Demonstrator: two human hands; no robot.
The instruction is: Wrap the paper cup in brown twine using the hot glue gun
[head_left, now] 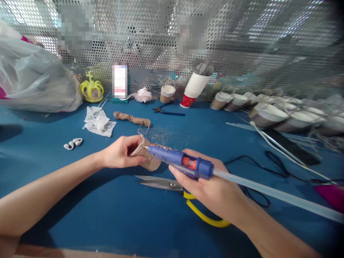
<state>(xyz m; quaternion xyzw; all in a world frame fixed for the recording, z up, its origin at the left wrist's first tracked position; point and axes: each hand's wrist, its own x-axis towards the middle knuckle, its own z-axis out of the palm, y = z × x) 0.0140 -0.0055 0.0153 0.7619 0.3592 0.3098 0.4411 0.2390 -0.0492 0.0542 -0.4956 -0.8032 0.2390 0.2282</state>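
My left hand (120,152) is closed around a small burlap-wrapped cup (150,161), tipped on its side with its mouth toward the left. My right hand (206,175) grips a blue hot glue gun (169,156), its nozzle at the cup's upper side; whether the tip touches is hard to tell. A long clear glue stick (268,191) sticks out of the gun's back. Twine runs from the cup toward a twisted bundle of brown twine (131,118) behind it. Scissors with yellow handles (161,182) lie under my right hand, which partly hides them.
Several finished small buckets (271,114) crowd the back right, near a dark phone (291,145) and a black cord (276,166). Stacked paper cups (197,84), pliers (169,111), one bucket (167,94) and a pink ribbon roll (143,95) stand along the mesh. A plastic bag (34,75) fills the left.
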